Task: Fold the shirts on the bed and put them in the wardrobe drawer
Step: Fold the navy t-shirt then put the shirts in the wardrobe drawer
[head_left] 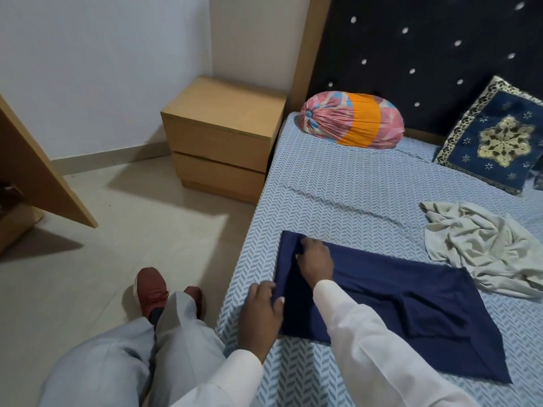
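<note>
First, wooden panel (44, 171): far left of both hands, slanting up off the tiled floor.
Bedside cabinet (223, 136): left of the hands and beyond them, against the wall, two drawer fronts closed.
Red shoes (152, 289): on the floor just left of the left hand, under pale trouser legs.
Left hand (260, 312): at the near edge of the bed sheet (338, 186), thumb and curled fingers pinching the near-left edge of the navy shirt (411, 304).
Right hand (316, 259): just beyond the left hand, apart from it, with fingers bent onto the same shirt's far-left fold, gripping it.
Bolster (352, 118): pink and orange, well beyond the right hand, against the dark headboard (426, 54).
Navy shirt: flat on the sheet, folded into a long band running rightward from both hands, under the right forearm.
Cream shirt (476, 245): crumpled, right of the right hand, meeting the navy shirt's far-right corner.
Blue cushion (496, 139): far right, beyond the cream shirt — propped on the headboard.
</note>
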`<state>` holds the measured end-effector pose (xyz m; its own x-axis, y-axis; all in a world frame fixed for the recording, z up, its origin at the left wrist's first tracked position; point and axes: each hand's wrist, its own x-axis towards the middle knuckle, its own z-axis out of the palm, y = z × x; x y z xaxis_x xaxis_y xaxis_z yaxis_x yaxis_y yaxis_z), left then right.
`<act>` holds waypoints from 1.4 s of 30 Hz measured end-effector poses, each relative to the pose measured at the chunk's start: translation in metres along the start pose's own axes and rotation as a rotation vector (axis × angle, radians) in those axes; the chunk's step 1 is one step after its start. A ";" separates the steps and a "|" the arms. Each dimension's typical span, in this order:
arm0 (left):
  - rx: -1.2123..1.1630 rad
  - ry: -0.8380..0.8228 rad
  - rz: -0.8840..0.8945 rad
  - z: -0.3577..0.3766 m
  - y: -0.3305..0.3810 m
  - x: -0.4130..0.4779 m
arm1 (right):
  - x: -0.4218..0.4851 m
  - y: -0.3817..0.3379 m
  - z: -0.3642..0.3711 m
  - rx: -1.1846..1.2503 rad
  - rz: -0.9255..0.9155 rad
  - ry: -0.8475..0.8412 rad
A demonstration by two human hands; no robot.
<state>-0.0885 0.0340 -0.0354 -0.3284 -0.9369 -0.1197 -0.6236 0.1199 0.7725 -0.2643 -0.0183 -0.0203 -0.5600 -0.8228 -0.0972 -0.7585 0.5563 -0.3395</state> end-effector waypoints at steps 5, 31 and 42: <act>0.171 -0.152 -0.185 -0.002 0.003 0.002 | -0.010 -0.020 0.004 -0.167 -0.180 0.195; 0.014 0.126 0.106 -0.151 -0.020 -0.035 | -0.056 -0.175 -0.031 0.249 -0.224 -0.396; 0.434 -0.210 0.278 -0.025 0.032 -0.054 | -0.063 0.032 -0.061 0.698 0.043 -0.434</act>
<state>-0.0734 0.0805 0.0112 -0.6290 -0.7704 -0.1047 -0.7139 0.5190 0.4702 -0.2736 0.0581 0.0325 -0.2966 -0.8538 -0.4279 -0.2777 0.5058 -0.8168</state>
